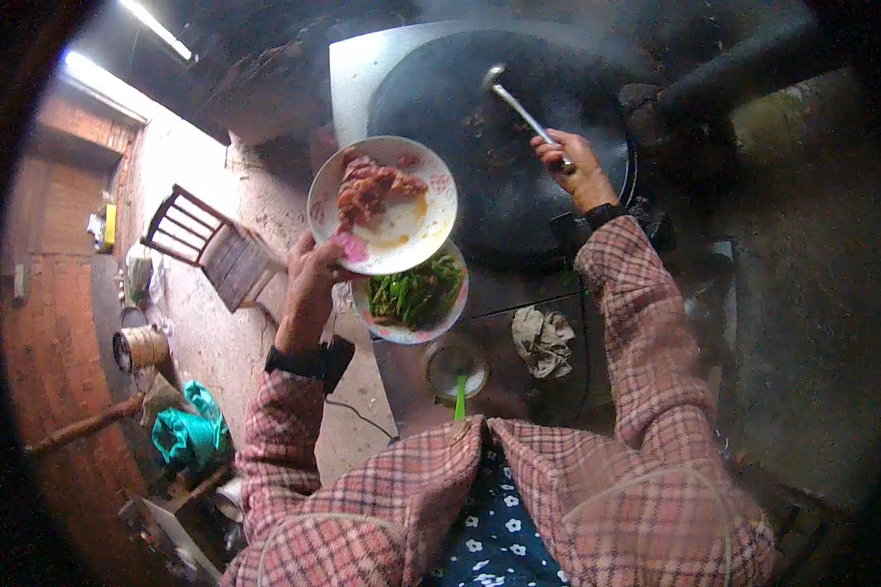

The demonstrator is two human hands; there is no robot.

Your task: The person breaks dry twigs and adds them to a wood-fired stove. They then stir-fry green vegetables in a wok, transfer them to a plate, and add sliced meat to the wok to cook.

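Note:
My left hand (312,293) grips the rim of a white plate (418,220) with a floral pattern, which bears raw-looking red meat (371,187) and some yellowish liquid. The plate is held just left of a large dark wok (514,213), partly over its edge. My right hand (569,165) is closed around the handle of a metal ladle (517,106), whose bowl is over the wok. Small dark bits lie in the wok, though steam blurs them. Below the meat plate, and partly hidden by it, a second plate (411,340) holds chopped green vegetables (415,293).
A bowl of white contents (473,383) with a green spoon (460,400) stands nearest my body. Right of it lies a crumpled cloth (543,341). At left are a wooden chair (238,268) and a teal bag (191,433) on the floor side.

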